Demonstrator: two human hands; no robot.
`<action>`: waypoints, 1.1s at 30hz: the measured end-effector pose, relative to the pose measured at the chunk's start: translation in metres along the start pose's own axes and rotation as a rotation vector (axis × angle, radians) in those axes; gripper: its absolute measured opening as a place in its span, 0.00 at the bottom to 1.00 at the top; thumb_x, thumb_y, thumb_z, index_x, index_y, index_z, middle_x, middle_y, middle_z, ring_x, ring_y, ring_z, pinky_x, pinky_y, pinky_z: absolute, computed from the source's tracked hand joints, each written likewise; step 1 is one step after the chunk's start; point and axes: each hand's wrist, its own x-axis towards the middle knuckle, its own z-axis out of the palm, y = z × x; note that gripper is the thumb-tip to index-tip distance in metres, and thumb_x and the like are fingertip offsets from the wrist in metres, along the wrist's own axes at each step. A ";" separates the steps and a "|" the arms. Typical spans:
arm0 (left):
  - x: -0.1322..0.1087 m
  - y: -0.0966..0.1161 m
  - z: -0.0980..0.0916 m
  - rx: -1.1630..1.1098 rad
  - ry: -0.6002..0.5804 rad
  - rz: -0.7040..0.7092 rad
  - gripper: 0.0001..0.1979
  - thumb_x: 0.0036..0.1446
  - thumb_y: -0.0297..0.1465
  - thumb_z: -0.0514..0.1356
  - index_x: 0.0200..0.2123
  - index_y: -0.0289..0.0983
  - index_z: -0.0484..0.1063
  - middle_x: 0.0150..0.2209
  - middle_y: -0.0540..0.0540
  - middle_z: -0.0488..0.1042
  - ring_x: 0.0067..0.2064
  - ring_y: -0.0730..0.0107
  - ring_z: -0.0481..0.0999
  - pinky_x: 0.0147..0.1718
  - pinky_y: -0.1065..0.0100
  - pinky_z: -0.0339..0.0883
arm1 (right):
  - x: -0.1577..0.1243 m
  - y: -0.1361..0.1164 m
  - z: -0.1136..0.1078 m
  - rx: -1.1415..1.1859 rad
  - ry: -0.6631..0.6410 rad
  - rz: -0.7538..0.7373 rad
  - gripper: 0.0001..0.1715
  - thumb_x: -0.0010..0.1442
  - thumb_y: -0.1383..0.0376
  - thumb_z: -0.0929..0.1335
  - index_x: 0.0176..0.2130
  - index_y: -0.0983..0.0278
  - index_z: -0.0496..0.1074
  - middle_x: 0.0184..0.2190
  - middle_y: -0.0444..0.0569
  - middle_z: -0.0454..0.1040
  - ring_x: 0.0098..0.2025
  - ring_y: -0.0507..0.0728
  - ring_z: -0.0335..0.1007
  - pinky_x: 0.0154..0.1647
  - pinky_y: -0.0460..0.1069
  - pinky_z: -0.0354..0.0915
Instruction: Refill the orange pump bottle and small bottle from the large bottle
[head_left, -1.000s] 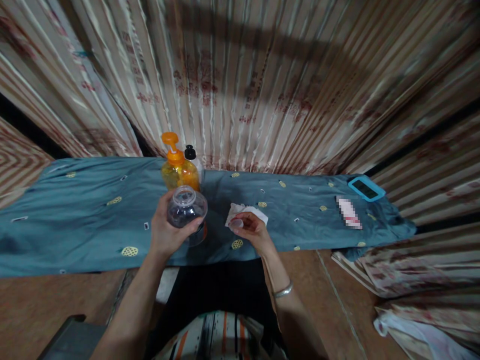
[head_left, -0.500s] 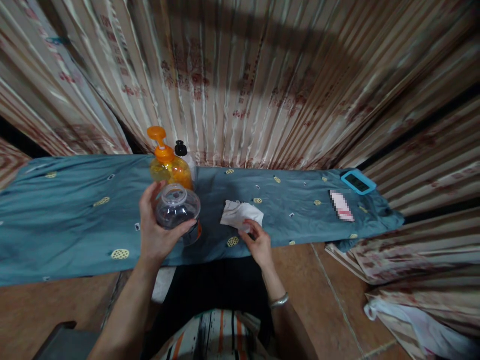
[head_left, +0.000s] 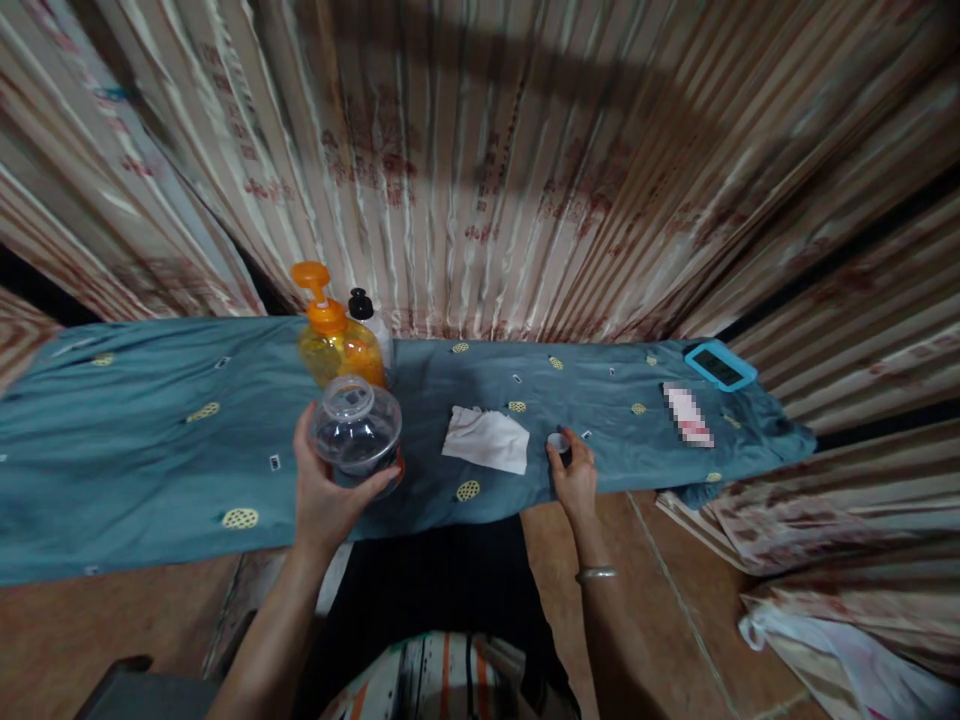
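My left hand [head_left: 324,505] is wrapped round a clear plastic bottle [head_left: 358,432] with a rounded shoulder and an orange-marked side. The bottle is upright over the cloth-covered table; whether its base touches the cloth is hidden. To the right, my right hand [head_left: 576,484] pinches a small translucent cap [head_left: 557,441] at the table surface. Between the two hands lies a flat white cloth [head_left: 487,440], touched by neither. Just behind the clear bottle stands a yellow bottle with an orange pump [head_left: 337,345].
A bottle with a black top [head_left: 361,303] stands partly behind the pump bottle. At the table's right end are a blue-framed digital clock [head_left: 720,366] and a blurred pink-white item [head_left: 687,414]. Patterned curtains [head_left: 465,180] hang behind the blue-green tablecloth [head_left: 150,440].
My right hand has moved right with the cap, away from the white cloth's edge and over to bare tablecloth. My left hand keeps its hold on the bottle, nearly in place.
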 end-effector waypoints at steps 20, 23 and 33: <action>-0.023 -0.008 -0.006 -0.064 -0.056 -0.054 0.64 0.37 0.50 0.79 0.72 0.41 0.52 0.72 0.28 0.60 0.72 0.35 0.65 0.70 0.40 0.59 | 0.045 -0.237 0.037 0.565 -0.384 -0.488 0.30 0.65 0.54 0.73 0.61 0.63 0.71 0.59 0.55 0.80 0.60 0.59 0.77 0.62 0.55 0.72; -0.025 -0.008 -0.005 -0.047 -0.066 -0.068 0.64 0.38 0.50 0.79 0.72 0.40 0.51 0.73 0.29 0.58 0.73 0.36 0.61 0.72 0.40 0.54 | 0.066 -0.285 0.056 0.598 -0.517 -0.618 0.31 0.65 0.57 0.74 0.63 0.66 0.69 0.60 0.55 0.78 0.62 0.56 0.76 0.64 0.52 0.70; -0.029 -0.009 -0.008 -0.069 -0.067 -0.063 0.64 0.39 0.48 0.79 0.74 0.43 0.49 0.74 0.31 0.56 0.75 0.37 0.58 0.74 0.39 0.51 | 0.082 -0.355 0.088 0.273 -0.710 -0.761 0.25 0.62 0.67 0.77 0.55 0.76 0.76 0.50 0.63 0.83 0.53 0.67 0.79 0.55 0.57 0.69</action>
